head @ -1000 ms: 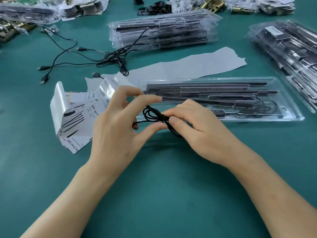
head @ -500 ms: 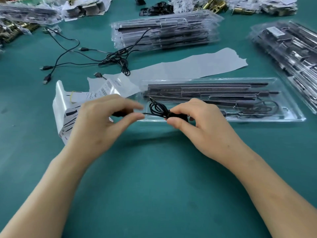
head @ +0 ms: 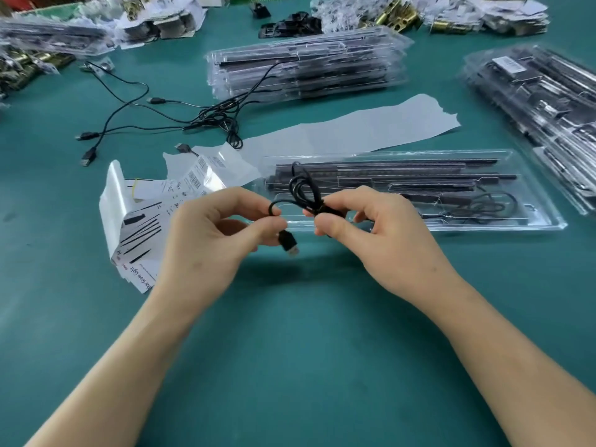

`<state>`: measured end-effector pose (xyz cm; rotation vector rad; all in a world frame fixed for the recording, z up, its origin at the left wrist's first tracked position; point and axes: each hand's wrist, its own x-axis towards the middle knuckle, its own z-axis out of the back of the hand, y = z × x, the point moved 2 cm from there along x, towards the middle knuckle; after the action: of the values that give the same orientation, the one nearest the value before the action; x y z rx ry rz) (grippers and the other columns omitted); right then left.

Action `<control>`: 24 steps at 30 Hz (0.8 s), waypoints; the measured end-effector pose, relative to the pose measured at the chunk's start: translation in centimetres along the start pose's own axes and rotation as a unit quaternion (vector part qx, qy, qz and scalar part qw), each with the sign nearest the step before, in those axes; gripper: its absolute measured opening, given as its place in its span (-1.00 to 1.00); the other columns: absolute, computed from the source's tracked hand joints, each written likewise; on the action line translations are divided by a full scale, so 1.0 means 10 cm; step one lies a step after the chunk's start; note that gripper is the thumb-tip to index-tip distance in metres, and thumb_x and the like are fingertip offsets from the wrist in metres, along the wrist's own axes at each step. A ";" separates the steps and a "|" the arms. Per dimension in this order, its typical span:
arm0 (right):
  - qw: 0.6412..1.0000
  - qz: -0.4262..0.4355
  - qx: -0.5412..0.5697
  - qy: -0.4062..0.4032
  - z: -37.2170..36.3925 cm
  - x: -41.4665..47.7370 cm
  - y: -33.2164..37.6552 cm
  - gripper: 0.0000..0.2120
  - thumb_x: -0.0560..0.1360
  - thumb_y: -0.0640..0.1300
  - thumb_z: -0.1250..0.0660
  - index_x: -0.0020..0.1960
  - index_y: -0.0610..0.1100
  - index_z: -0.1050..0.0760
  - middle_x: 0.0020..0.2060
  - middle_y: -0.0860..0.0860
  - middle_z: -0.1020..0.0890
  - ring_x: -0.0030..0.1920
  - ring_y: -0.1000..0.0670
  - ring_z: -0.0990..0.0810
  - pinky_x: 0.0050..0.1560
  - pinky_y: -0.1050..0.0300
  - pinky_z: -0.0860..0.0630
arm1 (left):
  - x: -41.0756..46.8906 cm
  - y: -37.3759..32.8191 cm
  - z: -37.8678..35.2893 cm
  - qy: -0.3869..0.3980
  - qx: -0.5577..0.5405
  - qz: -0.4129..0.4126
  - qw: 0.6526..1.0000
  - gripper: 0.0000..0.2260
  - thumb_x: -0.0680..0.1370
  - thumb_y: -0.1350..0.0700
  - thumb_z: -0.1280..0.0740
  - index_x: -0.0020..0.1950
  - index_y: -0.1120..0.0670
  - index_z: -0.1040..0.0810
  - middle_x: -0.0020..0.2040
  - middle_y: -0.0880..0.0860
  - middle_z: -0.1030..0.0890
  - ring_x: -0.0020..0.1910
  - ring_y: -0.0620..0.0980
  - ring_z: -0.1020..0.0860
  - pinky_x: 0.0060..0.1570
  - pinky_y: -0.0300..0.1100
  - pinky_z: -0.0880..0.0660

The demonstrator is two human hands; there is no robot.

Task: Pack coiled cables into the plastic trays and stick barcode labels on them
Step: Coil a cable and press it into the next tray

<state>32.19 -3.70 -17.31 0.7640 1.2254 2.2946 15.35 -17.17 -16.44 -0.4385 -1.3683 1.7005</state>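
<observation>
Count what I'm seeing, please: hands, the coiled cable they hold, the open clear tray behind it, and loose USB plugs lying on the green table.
2 hands: left hand, right hand
1 coiled cable, pinched by both hands
1 open clear tray
4 loose USB plugs on the table
Total: 8
</observation>
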 end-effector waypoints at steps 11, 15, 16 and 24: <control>0.971 0.151 -0.184 -0.001 -0.07 -0.05 0.05 -0.68 0.60 -0.02 -0.34 0.33 0.03 -0.62 -0.14 0.08 -0.66 -0.05 -0.08 -0.53 0.02 -0.15 -0.44 | 0.00 0.06 -0.12 -0.021 -0.115 0.092 0.989 -0.90 0.46 0.12 -0.47 -0.14 -0.09 -0.72 -0.19 0.03 -0.75 -0.15 -0.03 -0.72 -0.19 -0.25 -0.62; 0.955 0.163 -0.246 -0.017 -0.10 -0.07 0.08 -0.63 0.61 -0.02 -0.31 0.40 -0.01 -0.58 -0.13 0.05 -0.65 -0.06 -0.11 -0.54 -0.03 -0.13 -0.44 | -0.01 0.05 -0.13 -0.001 -0.178 0.126 0.976 -0.90 0.49 0.15 -0.49 -0.09 -0.06 -0.73 -0.13 0.08 -0.76 -0.11 -0.01 -0.73 -0.07 -0.20 -0.65; 0.954 0.159 -0.252 -0.017 -0.10 -0.07 0.08 -0.63 0.62 -0.02 -0.31 0.41 -0.02 -0.57 -0.13 0.04 -0.64 -0.06 -0.11 -0.52 -0.03 -0.13 -0.44 | -0.01 0.05 -0.13 0.005 -0.186 0.132 0.974 -0.89 0.49 0.16 -0.49 -0.08 -0.06 -0.74 -0.12 0.09 -0.76 -0.10 -0.01 -0.73 -0.06 -0.19 -0.65; 0.950 0.137 -0.278 -0.045 -0.12 -0.09 0.09 -0.65 0.57 -0.15 -0.46 0.35 -0.04 -0.63 -0.11 -0.07 -0.54 -0.11 -0.11 -0.51 -0.11 -0.14 -0.51 | 0.02 -0.02 -0.07 0.068 -0.272 0.226 0.933 -0.74 0.50 -0.13 -0.41 -0.07 0.04 -0.74 -0.03 0.15 -0.72 -0.01 0.17 -0.73 -0.10 -0.01 -0.67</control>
<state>32.00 -5.46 -17.37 0.8459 0.4008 2.6053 15.86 -16.59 -16.43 -1.2442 -1.7210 1.5746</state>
